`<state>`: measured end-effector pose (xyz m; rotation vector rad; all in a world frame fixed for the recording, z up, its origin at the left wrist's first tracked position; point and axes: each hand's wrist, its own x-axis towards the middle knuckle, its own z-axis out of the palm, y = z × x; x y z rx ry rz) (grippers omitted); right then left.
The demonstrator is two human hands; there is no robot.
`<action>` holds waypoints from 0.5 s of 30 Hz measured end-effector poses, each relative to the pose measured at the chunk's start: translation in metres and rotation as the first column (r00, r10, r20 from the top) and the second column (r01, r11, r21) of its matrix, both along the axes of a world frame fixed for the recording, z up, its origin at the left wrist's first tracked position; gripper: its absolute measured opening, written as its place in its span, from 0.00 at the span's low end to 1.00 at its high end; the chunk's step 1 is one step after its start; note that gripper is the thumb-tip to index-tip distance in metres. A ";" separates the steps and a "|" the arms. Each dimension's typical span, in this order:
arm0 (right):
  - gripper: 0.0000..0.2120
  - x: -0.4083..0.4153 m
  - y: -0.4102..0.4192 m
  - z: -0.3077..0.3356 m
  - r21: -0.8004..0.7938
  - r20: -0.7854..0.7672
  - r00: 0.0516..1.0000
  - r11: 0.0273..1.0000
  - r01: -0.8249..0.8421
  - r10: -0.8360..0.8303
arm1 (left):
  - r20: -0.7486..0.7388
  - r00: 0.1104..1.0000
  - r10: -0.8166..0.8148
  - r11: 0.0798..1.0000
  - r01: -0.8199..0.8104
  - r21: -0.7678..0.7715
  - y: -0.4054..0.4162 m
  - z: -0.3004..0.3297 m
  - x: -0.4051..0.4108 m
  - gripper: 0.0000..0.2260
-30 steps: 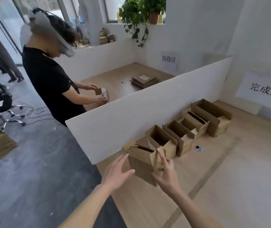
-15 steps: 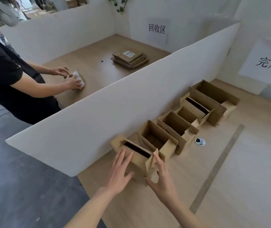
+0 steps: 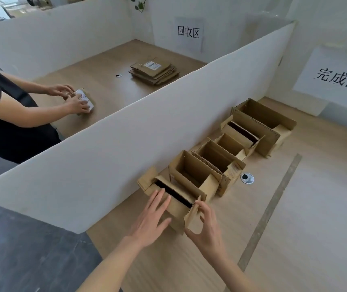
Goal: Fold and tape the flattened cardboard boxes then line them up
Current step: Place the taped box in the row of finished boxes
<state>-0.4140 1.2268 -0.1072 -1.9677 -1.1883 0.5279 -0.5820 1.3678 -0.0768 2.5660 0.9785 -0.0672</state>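
The nearest cardboard box (image 3: 178, 210) sits on the wooden table (image 3: 294, 228) at the near end of a row of several open-topped folded boxes (image 3: 216, 157) running along the white divider. My left hand (image 3: 151, 220) lies flat on its near face, fingers spread. At the box's right end flap, my right hand (image 3: 206, 226) holds on with fingertips at the flap's top and thumb at its lower corner. The box's top shows a dark slot.
A white divider wall (image 3: 126, 144) borders the row on the left. Behind it, another person's hands (image 3: 77, 100) work on a small box, near a stack of flattened boxes (image 3: 153, 70). A metal grommet (image 3: 247, 178) and a grey strip (image 3: 273, 207) mark the table.
The box was held up off the table a second ago; it now rests on the table against the row. My view has tilted down and closer.
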 end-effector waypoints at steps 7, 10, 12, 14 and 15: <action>0.41 0.001 -0.004 -0.012 0.033 0.074 0.997 0.999 0.008 -0.011 | 0.025 0.998 0.056 0.998 -0.057 0.004 -0.005 -0.011 0.005 0.29; 0.41 0.002 -0.004 -0.008 0.019 0.075 0.997 1.000 0.007 -0.009 | 0.040 0.995 0.089 0.995 -0.091 0.039 -0.005 -0.020 0.007 0.29; 0.41 0.001 -0.004 -0.004 0.011 0.074 0.997 1.000 -0.003 0.002 | 0.035 0.994 0.102 0.993 -0.104 0.052 -0.005 -0.024 0.009 0.30; 0.41 0.001 -0.005 -0.002 0.005 0.081 0.997 1.000 -0.012 0.011 | 0.026 0.994 0.105 0.992 -0.106 0.061 -0.006 -0.024 0.010 0.30; 0.41 0.002 -0.007 -0.001 0.000 0.082 0.997 1.000 -0.016 0.016 | 0.016 0.995 0.101 0.992 -0.102 0.071 -0.006 -0.023 0.010 0.31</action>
